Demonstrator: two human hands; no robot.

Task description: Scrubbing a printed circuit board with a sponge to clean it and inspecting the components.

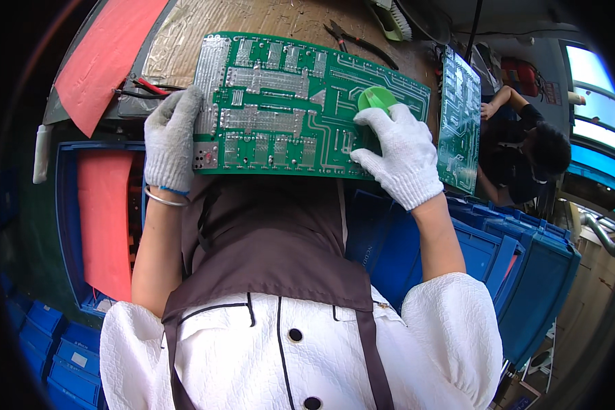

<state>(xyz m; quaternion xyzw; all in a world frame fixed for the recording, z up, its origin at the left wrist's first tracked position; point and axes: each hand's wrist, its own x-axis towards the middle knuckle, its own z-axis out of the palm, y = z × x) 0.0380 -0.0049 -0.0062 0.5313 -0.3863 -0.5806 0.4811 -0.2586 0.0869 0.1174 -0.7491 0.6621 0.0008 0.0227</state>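
Note:
A large green circuit board (314, 102), its silvery soldered side facing up, lies over the front edge of the worktable. My left hand (174, 137), in a white knitted glove, grips the board's left edge; the thumb is on top and some fingers are hidden. A bright green round plastic piece with a raised ridge (374, 98) sits on the board's right half. My right hand (403, 150), also gloved, has its fingertips closed against that piece, and the thumb reaches over the board near its lower edge. The underside of the green piece cannot be seen.
Black-handled pliers (362, 48) and a brush (393, 20) lie beyond the board. A second circuit board (460, 119) stands at right, near a person (526, 150). Red sheets (106, 61) and cable ends (150, 87) are at left. Blue bins (471, 239) flank me.

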